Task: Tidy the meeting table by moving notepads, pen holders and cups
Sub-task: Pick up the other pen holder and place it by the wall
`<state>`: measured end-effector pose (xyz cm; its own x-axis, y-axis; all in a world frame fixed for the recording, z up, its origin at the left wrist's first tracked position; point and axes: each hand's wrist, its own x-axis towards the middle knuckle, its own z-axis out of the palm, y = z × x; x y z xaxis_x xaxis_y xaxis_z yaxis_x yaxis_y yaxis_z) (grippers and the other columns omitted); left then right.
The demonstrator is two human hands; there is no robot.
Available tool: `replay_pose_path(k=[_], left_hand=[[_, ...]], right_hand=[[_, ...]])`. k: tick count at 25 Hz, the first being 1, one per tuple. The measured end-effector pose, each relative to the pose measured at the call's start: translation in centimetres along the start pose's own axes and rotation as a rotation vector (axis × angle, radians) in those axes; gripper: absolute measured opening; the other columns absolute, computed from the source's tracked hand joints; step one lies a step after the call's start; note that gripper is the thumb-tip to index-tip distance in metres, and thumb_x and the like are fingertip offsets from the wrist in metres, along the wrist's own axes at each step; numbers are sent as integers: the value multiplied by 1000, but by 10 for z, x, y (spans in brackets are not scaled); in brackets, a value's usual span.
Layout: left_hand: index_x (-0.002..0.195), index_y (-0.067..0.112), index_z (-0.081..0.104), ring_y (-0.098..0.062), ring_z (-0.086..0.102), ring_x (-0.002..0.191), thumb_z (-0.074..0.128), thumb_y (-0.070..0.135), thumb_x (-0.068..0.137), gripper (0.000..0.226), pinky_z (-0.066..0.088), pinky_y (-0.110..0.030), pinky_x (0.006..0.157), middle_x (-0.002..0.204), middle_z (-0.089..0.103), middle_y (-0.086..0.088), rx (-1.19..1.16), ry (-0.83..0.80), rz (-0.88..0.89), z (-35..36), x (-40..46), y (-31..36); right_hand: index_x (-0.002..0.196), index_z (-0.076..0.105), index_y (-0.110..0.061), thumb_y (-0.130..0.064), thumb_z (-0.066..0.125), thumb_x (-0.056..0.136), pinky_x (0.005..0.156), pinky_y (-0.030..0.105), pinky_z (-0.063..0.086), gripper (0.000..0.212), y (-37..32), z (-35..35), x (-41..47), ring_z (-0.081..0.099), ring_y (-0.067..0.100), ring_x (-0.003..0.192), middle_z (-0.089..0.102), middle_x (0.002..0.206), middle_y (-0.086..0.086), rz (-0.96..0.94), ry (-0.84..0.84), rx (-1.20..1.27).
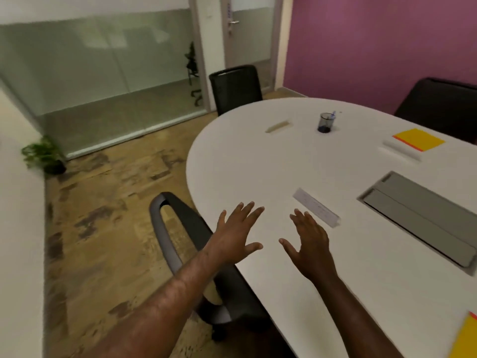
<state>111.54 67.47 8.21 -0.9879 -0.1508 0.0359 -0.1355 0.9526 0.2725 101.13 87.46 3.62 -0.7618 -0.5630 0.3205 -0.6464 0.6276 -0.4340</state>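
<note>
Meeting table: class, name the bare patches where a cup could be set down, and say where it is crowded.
Bare: the rounded end of the table between the pen holder and the left hand; also the near edge beside the right hand. Crowded: the right side, around the yellow notepad and grey cable hatch.

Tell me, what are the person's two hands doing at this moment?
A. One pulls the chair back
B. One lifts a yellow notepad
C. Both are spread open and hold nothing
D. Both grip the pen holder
C: the left hand and right hand show splayed fingers over the table, holding nothing; the pen holder stands far off.
</note>
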Motion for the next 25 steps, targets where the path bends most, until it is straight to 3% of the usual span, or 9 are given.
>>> replay_pose_path(k=[7,13,17,25], left_hand=[[147,46,-7,-17,-6,149,60,56,84,93,-1,-53,116,162,-3,8,-2,229,-296,-42,-42,-42],[146,48,-6,-11,-13,146,59,59,82,91,4,-54,119,161,-3,10,36,363,-522,-65,-92,-91],[145,50,-8,-7,-15,144,52,63,83,87,1,-50,117,161,-6,13,54,417,-607,-75,-114,-147],[148,46,-4,-11,-12,147,52,63,84,87,-2,-48,115,160,-11,13,58,425,-648,-100,-129,-316]], right_hand=[[145,41,-15,-46,64,88,114,48,26,69,-65,14,55,25,23,147,33,156,2,-292,-71,47],[151,30,-20,-56,52,91,118,49,22,73,-137,44,86,12,21,150,19,161,-2,-487,-176,79],[153,23,-21,-59,45,93,119,46,16,74,-191,76,114,6,19,151,12,163,-3,-550,-199,72],[152,27,-18,-52,53,92,117,46,15,73,-307,175,193,10,20,150,17,162,-1,-527,-172,57]])
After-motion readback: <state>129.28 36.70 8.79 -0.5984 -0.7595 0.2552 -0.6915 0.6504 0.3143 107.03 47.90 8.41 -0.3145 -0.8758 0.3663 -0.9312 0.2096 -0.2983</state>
